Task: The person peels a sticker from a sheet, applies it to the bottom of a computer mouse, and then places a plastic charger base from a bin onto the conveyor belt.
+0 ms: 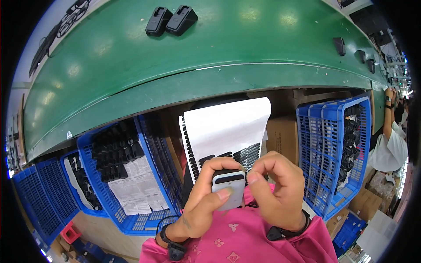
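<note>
My left hand point(202, 197) is wrapped round a small light grey handheld device point(237, 189) with rounded corners and a black band at its top end. The thumb presses on its pale face. Close to the device's upper right corner, my right hand point(279, 179) has thumb and forefinger pinched together. Whatever lies between those fingertips is hidden or too small to name. Behind both hands, a sheet of black adhesive strips point(252, 154) lies at my lap, its white paper point(226, 127) curling over at the far end.
A green workbench point(263, 39) spans the far side, bearing two black charging cradles point(182, 20) and several small black parts point(339, 46) at right. Blue crates point(127, 223) of black parts stand left, another blue crate point(322, 153) right. A co-worker's arm point(387, 116) shows far right.
</note>
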Demonstrator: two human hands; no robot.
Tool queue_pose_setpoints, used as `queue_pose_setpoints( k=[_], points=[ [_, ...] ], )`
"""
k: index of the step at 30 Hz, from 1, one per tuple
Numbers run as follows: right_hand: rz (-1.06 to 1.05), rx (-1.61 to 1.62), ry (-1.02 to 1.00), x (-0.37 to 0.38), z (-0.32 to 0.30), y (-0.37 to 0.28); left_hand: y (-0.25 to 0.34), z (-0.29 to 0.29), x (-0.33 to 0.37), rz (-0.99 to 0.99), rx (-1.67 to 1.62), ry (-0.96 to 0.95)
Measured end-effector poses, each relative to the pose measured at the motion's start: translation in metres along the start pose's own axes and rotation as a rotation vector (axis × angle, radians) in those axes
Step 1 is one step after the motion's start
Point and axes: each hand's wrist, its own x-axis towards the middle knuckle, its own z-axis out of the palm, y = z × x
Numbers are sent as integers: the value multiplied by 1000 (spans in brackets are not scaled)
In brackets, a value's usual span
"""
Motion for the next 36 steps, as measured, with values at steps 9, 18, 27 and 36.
queue_pose_setpoints(
  k=[9, 18, 27, 36],
  points=[
    [45, -48, -75, 14, 12, 2, -3, -5, 4, 60, 37, 28],
    [88, 73, -367, 21, 26, 7, -9, -3, 9, 537, -137, 393],
    [6, -47, -570, 74, 10, -7, 45, -69, 20, 307, 415, -26],
    [-211, -374, 43, 14, 39, 61, 19, -92, 14, 328, 135, 235]
  ],
)
